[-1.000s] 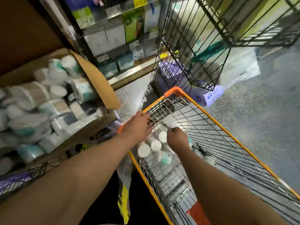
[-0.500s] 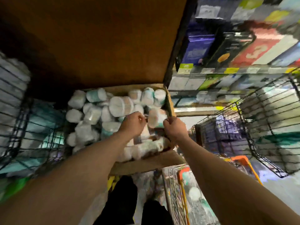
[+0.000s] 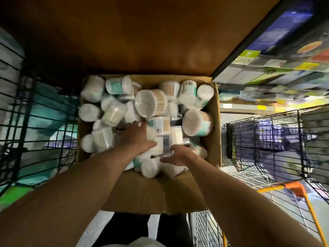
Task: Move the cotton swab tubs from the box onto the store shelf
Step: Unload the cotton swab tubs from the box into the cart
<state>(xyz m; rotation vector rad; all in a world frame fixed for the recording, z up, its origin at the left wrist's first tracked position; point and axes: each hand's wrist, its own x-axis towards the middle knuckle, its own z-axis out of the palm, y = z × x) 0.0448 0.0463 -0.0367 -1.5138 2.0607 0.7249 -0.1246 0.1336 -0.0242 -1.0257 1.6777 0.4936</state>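
Observation:
An open cardboard box [image 3: 214, 132] sits under a brown shelf board [image 3: 142, 32] and is filled with several white cotton swab tubs. Some lie on their sides, such as a big one [image 3: 151, 103] and another [image 3: 197, 123] at the right. My left hand [image 3: 136, 139] reaches in at the middle, its fingers stretched over a tub [image 3: 158, 126]. Just to its right, my right hand [image 3: 179, 155] lies spread on the tubs at the front, thumb pointing left. A plastic-wrapped tub [image 3: 161, 146] stands between the two hands. Neither hand plainly grips anything.
Black wire baskets with packaged goods stand at the left [image 3: 35, 122] and at the right [image 3: 267, 139]. An orange-rimmed wire cart [image 3: 295, 188] is at the lower right. Shelves of boxed products [image 3: 276, 68] run along the upper right. The box's front flap [image 3: 151, 193] hangs towards me.
The view swung from the cart to the box. Both hands left the cart, carried tubs to the box, and now lie spread lower among the tubs.

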